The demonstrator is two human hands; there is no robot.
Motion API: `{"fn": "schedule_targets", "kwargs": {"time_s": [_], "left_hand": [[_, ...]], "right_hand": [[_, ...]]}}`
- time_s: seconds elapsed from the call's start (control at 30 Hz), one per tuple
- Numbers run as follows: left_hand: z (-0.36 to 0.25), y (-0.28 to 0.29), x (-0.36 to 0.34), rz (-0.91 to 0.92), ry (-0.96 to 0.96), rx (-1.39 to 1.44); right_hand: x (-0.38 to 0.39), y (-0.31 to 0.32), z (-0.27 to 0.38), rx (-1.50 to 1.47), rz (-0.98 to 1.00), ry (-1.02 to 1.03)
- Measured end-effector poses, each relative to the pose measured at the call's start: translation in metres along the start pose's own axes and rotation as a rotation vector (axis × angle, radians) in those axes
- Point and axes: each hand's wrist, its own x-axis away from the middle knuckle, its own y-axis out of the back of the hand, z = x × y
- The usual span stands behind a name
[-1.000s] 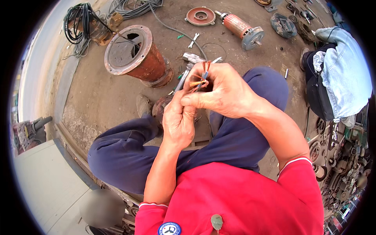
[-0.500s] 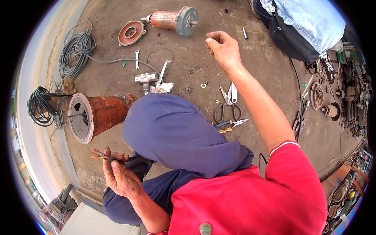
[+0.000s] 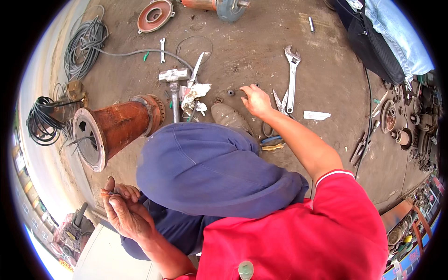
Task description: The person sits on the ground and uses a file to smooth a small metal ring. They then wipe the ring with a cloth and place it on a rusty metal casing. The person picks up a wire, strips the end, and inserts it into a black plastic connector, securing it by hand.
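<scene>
My left hand (image 3: 125, 207), low at the left beside my bent knee, pinches a cable end whose bare copper wire strands (image 3: 106, 192) poke out past the fingertips. Reaching forward over the ground, my right hand (image 3: 256, 101) has thumb and fingers apart with nothing visible between them. Just left of its fingertips lies a small dark nut-like ring (image 3: 231, 93). Right of that hand are scissors (image 3: 281, 103), partly hidden by my forearm, and an adjustable wrench (image 3: 292, 77). Pliers with blue and yellow handles (image 3: 272, 143) lie below the wrist.
A rusty orange motor housing (image 3: 122, 128) lies at left. Beyond my knee are a hammer (image 3: 175, 88), a knife (image 3: 196, 70) and a crumpled white rag (image 3: 195, 97). Farther off are a spanner (image 3: 162, 50), coiled grey cable (image 3: 84, 51), round red cover (image 3: 155, 16) and rotor (image 3: 228, 9).
My right hand has come down and left from the raised far position, its curled fingers spreading. The left hand, still pinching the cable end, has shifted slightly left. The view has tilted nearer.
</scene>
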Motion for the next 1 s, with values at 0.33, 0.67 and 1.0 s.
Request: {"fn": "schedule_targets", "kwargs": {"time_s": [0.33,0.67,1.0], "left_hand": [[0.004,-0.001,0.008,0.010,-0.069,-0.117],[0.002,0.000,0.023,0.050,-0.221,-0.194],[-0.048,0.013,0.038,0.218,-0.427,-0.419]], "right_hand": [[-0.015,-0.017,0.049,0.041,-0.060,-0.057],[0.101,0.238,0.232,-1.531,0.469,0.634],[0.145,0.211,0.276,-1.940,0.834,0.530]]}}
